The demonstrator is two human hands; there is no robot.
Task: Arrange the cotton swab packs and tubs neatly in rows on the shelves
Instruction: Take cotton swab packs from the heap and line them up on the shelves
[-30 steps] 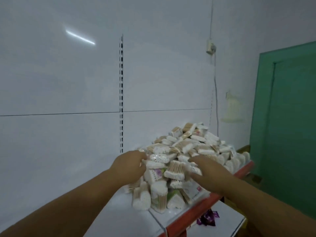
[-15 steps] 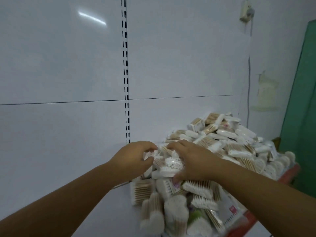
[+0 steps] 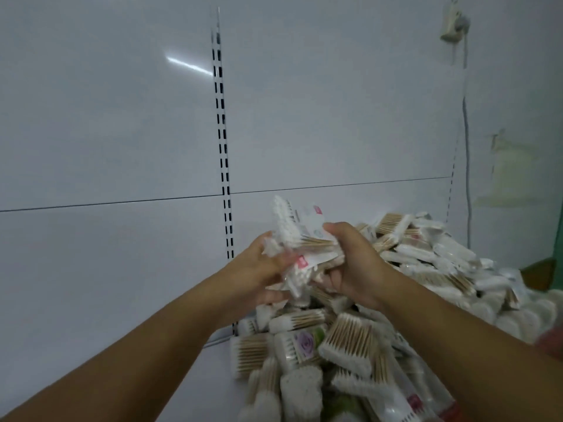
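Both hands up at centre frame, clamped on one load: left hand cupping from 9 o'clock, right hand curled in from 3 o'clock, fingers of each wrapped round a loose bundle of clear-film cotton swab packs with wooden sticks. The bundle hangs just above the unsorted heap of white swab packs and tubs, which sprawls from 3 to 6 o'clock of the hands on the white metal shelf. Bare shelf lies at 7 o'clock, against the white back panel with its slotted upright. No rows formed that I can see. My worry: the packs in the grip sit fanned at odd angles, one sticking up at 12 o'clock, and slick film on film may let the middle ones squirt out if pressure eases. Second risk: the right forearm lies close over the heap's slope, and a sweep toward 7 o'clock could drag the purple-flower-labelled pack and its neighbours forward off the shelf's front. I'd judge a smaller handful safer.
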